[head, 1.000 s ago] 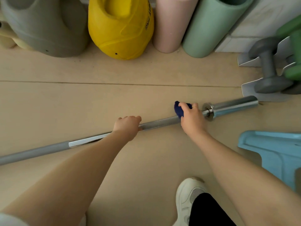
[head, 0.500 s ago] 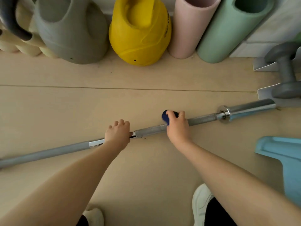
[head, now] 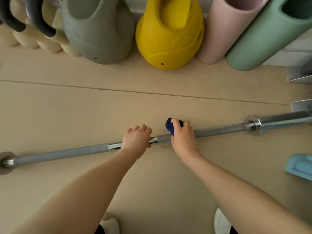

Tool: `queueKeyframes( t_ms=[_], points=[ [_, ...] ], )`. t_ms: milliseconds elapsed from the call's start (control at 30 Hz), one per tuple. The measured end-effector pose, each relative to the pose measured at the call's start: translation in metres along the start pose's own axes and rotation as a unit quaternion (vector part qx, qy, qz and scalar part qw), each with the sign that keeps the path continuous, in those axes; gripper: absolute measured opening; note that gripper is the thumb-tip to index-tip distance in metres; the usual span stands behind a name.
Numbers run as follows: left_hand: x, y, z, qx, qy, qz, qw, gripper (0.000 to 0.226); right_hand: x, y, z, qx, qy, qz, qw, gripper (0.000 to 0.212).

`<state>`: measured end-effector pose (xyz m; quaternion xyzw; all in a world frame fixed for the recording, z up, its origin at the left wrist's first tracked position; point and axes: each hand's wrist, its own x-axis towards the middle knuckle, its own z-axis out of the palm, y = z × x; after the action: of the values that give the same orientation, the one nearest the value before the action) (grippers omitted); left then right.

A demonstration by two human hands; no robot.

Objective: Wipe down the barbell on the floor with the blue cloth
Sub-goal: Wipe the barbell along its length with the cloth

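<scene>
**Cloth on the bar's knurled middle**

Your right hand [head: 183, 139] grips the bunched dark-blue cloth [head: 170, 126] around the long steel barbell [head: 219, 130] lying on the smooth beige floor [head: 152, 105]. Your left hand [head: 136, 141] curls over its polished centre band.

Barbell [head: 219, 130] before kettlebells [head: 168, 39]

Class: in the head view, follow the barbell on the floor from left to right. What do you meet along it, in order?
Left collar → left hand → blue cloth held by right hand → right collar → chrome sleeve.
</scene>
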<state>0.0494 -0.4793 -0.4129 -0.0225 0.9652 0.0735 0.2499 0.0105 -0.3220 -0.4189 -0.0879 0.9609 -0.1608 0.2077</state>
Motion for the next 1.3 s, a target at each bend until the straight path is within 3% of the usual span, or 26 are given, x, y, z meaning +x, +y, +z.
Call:
queueKeyframes(
  t_ms=[133,200,400,500,633,733,800,933,1033,1100,1200,1300],
  points=[
    [0.007,-0.003,0.0,-0.007,0.023,-0.011,1.0,0.038,-0.01,-0.027,0.013,0.018,-0.034,-0.113,0.993,0.054],
    [0.006,-0.004,0.001,-0.026,0.031,-0.028,0.999,0.036,-0.003,-0.017,0.007,-0.014,-0.013,-0.144,0.989,0.052],
    [0.003,-0.003,-0.001,-0.032,0.083,0.008,0.996,0.013,0.017,0.006,-0.006,-0.017,0.056,0.005,0.998,0.052],
    [0.009,-0.006,-0.004,-0.011,0.092,-0.009,0.996,0.029,0.007,-0.029,0.004,-0.012,0.01,-0.037,0.999,0.058],
    [0.01,-0.004,-0.008,-0.072,0.109,-0.042,0.991,0.012,0.013,-0.021,-0.001,-0.012,0.006,-0.119,0.993,0.055],
    [0.014,-0.006,-0.005,-0.115,0.143,-0.052,0.982,0.021,0.03,0.015,-0.017,-0.051,0.083,-0.033,0.995,0.053],
    [0.013,-0.006,-0.003,-0.053,0.155,-0.007,0.986,0.027,0.029,0.012,-0.016,-0.041,0.095,0.012,0.995,0.054],
    [0.013,-0.002,0.002,0.006,0.142,0.01,0.99,0.038,0.013,-0.032,0.005,-0.003,0.035,-0.061,0.997,0.059],
    [0.02,0.002,0.002,0.016,0.159,-0.012,0.987,0.038,0.022,-0.019,-0.002,-0.027,0.032,-0.114,0.993,0.05],
    [0.023,0.002,0.004,0.016,0.162,-0.018,0.986,0.039,0.034,0.009,-0.015,-0.062,0.074,-0.086,0.992,0.045],
    [0.024,-0.002,0.006,0.019,0.169,-0.014,0.985,0.038,0.04,0.03,-0.022,-0.06,0.113,0.024,0.992,0.043],
    [0.029,-0.001,0.003,0.022,0.172,-0.028,0.984,0.038,0.031,0.003,-0.012,-0.045,0.081,-0.036,0.995,0.042]
  ],
)
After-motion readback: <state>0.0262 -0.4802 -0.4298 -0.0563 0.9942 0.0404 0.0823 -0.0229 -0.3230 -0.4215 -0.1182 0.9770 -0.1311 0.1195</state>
